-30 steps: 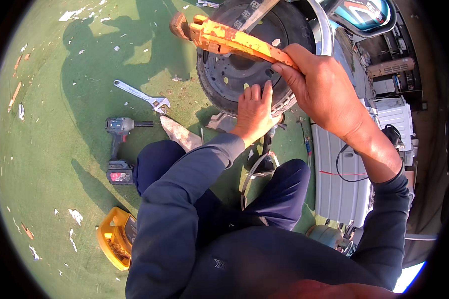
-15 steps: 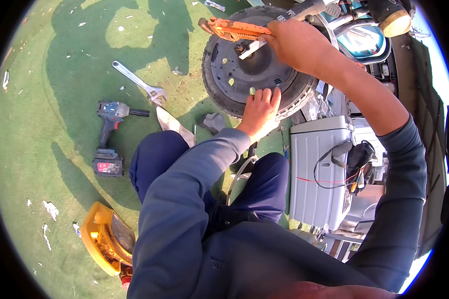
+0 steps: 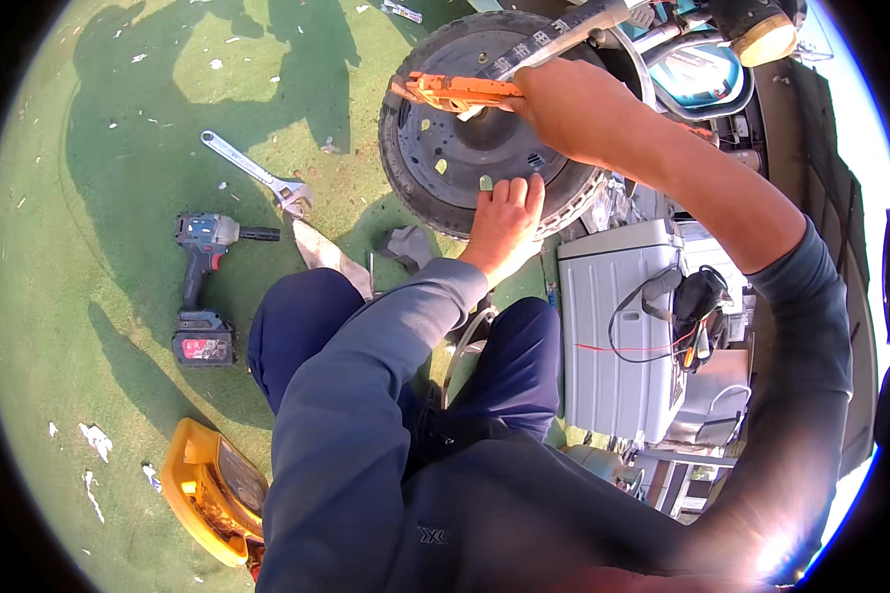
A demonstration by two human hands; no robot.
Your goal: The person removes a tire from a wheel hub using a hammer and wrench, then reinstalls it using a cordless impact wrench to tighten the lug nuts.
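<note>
While our right hand (image 3: 564, 107) grips the orange pipe wrench (image 3: 453, 92) above the wheel (image 3: 499, 148) before us, our left hand (image 3: 505, 223) lies over the tyre's (image 3: 576, 210) near edge (thumb hidden, can't tell if clamping). Poorly seated jaws could slip, barking our knuckles.

The floor (image 3: 40, 296) is green, with white scraps (image 3: 96, 442) scattered over it. Lighting is direct sun; a large, sharp-edged shadow (image 3: 119, 128) covers part of the floor at upper left. A gray ribbed box (image 3: 603, 395) stands at right, with a black cable (image 3: 614, 321) looped across it. A gray frame (image 3: 687, 461) is located at lower right. A dark structure (image 3: 806, 138) borders the right side. Bright white areas appear at 2 locations along the right rim: upper and lower.
</note>
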